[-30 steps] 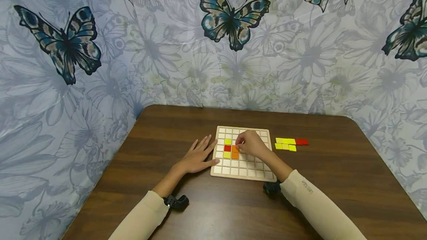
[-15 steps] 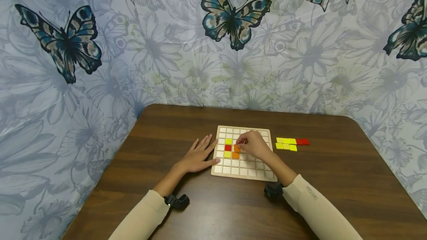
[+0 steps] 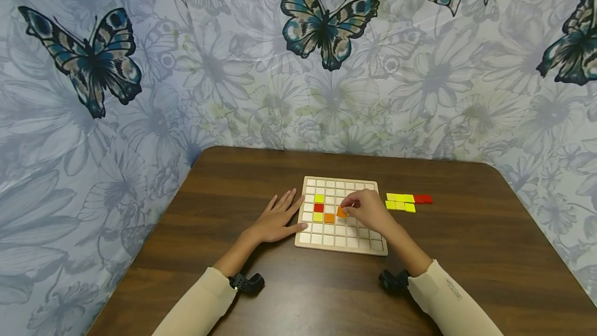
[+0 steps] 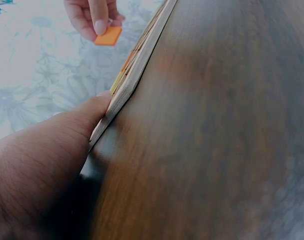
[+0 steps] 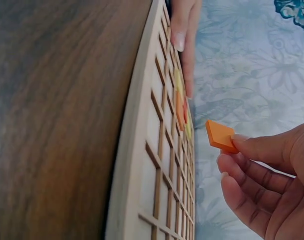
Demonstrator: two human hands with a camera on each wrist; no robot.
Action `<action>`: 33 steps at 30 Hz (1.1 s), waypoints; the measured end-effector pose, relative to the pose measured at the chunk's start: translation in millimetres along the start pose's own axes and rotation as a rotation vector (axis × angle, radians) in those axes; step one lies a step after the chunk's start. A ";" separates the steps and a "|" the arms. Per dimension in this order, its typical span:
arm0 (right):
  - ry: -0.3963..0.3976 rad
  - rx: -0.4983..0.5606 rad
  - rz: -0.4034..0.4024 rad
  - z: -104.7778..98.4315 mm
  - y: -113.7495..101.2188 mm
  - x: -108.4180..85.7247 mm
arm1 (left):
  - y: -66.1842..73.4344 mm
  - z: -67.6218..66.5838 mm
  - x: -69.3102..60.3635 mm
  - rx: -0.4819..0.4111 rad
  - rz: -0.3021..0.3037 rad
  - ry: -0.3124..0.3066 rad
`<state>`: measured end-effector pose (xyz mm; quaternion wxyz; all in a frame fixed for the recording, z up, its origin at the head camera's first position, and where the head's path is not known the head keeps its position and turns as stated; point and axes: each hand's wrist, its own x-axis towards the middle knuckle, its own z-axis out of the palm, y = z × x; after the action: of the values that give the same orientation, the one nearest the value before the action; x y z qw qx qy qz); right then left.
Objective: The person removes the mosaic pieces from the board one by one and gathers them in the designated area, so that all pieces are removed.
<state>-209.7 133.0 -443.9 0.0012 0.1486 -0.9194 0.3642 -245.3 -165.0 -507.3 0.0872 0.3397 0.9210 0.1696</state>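
Observation:
My right hand [image 3: 370, 211] pinches an orange square tile [image 5: 221, 135] between thumb and fingertips, held just off the surface of a pale wooden grid board [image 3: 340, 241]. My left hand [image 3: 274, 220] lies with spread, straight fingers at the board's left edge, thumb and fingertips touching the rim. Set in the grid's left part are a yellow tile [image 3: 319, 198], a red tile [image 3: 318, 207], another yellow tile [image 3: 317, 217] and, beside that one, an orange tile [image 3: 329, 218]. In the left wrist view the held tile [image 4: 108, 36] shows beyond the board's edge.
To the board's right, on the brown wooden table [image 3: 233, 170], lie two rows of loose tiles: several yellow tiles [image 3: 400, 201] and a red strip of tiles [image 3: 423, 199]. A butterfly-patterned cloth [image 3: 298, 108] hangs behind the table.
My right hand has lifted the orange tile from its cell above the other orange one and carried it to the right. A pale cell shows there now. My left hand stays in place.

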 end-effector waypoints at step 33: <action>0.081 0.028 0.101 -74.2 36.1 -22.9 | 1.5 1.1 -0.3 0.001 0.005 0.011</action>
<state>-205.7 213.9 -416.0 0.0181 0.0872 -0.9196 0.3825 -243.8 -163.9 -507.7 0.0814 0.3410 0.9207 0.1713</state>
